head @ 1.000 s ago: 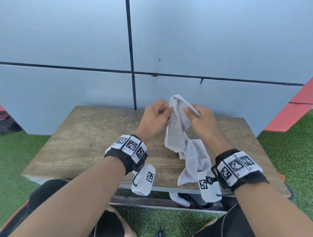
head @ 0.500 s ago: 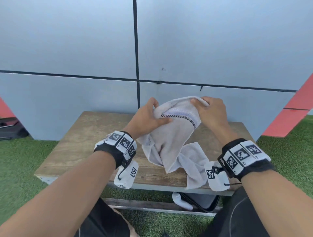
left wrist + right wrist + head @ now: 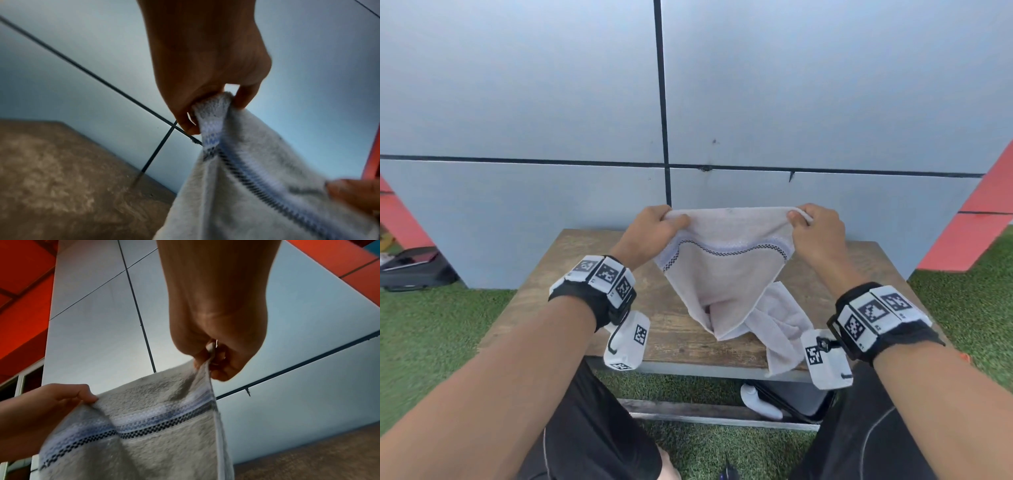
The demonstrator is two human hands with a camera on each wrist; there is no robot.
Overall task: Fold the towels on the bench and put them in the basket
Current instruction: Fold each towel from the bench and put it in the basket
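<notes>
A white towel with a blue-and-black checked stripe hangs stretched between my two hands above the wooden bench. My left hand pinches its top left corner; my right hand pinches the top right corner. The top edge is taut and level. The towel's lower end trails onto the bench and over its front edge. In the right wrist view the left hand shows at the towel's far corner. No basket is clearly visible.
A grey panelled wall stands right behind the bench. Green turf surrounds it. A dark container with a white object sits under the bench's front right. A black bag lies at far left. My knees are below the bench front.
My hands have moved apart from a bunched grip at the middle, spreading the towel's top edge wide and lifting it. The view has shifted slightly closer.
</notes>
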